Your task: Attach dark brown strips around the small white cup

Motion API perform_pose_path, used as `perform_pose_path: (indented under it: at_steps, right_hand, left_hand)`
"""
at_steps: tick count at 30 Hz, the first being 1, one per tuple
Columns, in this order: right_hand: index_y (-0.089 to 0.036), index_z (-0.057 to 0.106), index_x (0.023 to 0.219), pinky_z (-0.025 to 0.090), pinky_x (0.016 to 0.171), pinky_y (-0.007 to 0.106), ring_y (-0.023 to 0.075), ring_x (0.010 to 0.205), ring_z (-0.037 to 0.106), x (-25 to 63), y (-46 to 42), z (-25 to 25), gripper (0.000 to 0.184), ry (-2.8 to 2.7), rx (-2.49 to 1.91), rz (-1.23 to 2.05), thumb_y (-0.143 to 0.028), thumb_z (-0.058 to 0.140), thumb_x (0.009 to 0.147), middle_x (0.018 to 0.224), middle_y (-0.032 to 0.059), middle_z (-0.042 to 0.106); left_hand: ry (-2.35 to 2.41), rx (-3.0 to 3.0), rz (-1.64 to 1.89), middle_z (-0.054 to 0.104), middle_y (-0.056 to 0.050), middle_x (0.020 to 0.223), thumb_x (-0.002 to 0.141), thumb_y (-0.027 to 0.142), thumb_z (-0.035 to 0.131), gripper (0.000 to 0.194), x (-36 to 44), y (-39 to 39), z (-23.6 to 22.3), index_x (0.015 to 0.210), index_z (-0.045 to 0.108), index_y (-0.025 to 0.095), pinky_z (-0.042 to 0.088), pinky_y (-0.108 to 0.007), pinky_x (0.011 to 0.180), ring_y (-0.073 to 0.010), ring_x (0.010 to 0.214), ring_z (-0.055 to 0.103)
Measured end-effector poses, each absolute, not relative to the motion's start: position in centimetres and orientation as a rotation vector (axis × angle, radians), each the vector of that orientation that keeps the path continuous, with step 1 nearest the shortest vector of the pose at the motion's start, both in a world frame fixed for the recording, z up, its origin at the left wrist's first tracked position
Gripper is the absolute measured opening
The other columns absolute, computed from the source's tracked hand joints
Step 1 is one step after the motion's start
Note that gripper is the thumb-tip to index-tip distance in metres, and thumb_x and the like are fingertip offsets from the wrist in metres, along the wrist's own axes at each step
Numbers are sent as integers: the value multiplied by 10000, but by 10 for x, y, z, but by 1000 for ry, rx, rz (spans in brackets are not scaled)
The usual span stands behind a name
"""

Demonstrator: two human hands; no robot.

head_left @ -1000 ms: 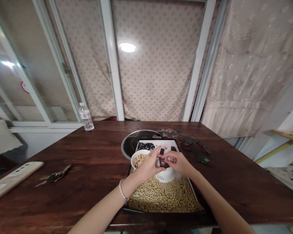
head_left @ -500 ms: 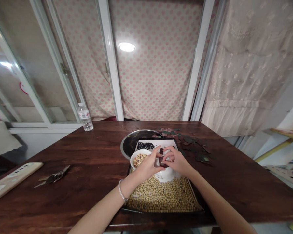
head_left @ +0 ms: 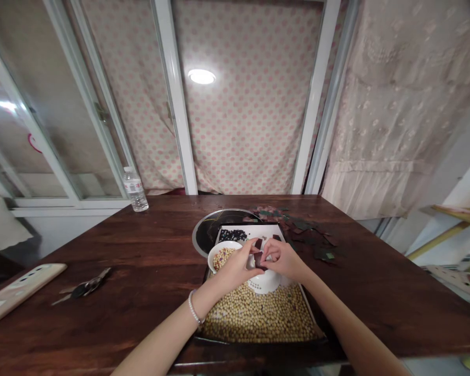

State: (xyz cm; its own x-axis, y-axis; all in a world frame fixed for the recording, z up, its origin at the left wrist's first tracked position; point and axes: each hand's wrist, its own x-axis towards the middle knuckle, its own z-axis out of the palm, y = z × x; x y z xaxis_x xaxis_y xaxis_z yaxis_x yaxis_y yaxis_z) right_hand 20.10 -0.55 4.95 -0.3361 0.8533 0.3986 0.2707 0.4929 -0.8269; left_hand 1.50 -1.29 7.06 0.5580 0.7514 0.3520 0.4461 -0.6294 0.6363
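Clear plastic is spotted first: a bottle [head_left: 135, 194], stood upright. Next, a white bowl [head_left: 210, 257] is seen, part-filled with mixed beans [head_left: 222, 257]. Black beans [head_left: 232, 235] are heaped in the tray [head_left: 267, 230]; its near half is covered with yellow beans [head_left: 258, 317]. Above a white perforated bowl [head_left: 263, 284], a brown piece [head_left: 259, 261] is gripped by the left hand [head_left: 238, 265]; the right hand's [head_left: 284, 259] fingertips are pinched, their hold impossible to tell. Dark scraps [head_left: 306, 230] are strewn rightward.
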Motion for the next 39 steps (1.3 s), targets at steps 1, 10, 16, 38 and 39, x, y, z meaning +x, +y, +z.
perform_pose_path:
  at_steps: [1,10,16,38,39]
  right_hand:
    - [-191,476,742,251,396,167,46,407,354,201,-5,49,179,-1853,-942,825,-156,626,651,678,-21,645]
    - [-183,516,701,208,391,174,50,402,332,203,-5,49,123,-1863,-964,802,-167,630,658,570,-50,549]
    - [-179,540,672,165,391,179,52,379,275,204,-8,53,98,-1899,-982,803,-159,634,653,421,-106,336]
    - [-173,553,631,212,376,178,61,387,345,200,-6,46,98,-1844,-993,806,-210,638,663,465,-62,474]
    - [-173,551,636,224,378,178,63,392,351,198,-6,48,101,-1837,-985,803,-218,634,670,470,-61,477]
  left_hand:
    - [959,2313,846,601,-81,1107,667,166,741,756,15,-13,70,1292,321,226,409,-385,898,-253,1026,562]
    - [958,2306,858,600,-79,1095,663,171,744,727,15,-11,69,1269,347,232,410,-397,899,-261,1024,565]
    - [943,2304,851,608,-79,1078,659,206,748,694,15,-10,70,1248,382,230,419,-399,876,-264,1000,573]
    - [906,2322,733,604,-98,1159,662,296,748,640,12,-6,79,1215,435,218,413,-392,896,-282,1088,549]
    - [901,2326,723,606,-91,1155,660,298,748,621,11,-6,81,1199,451,222,417,-386,885,-283,1082,551]
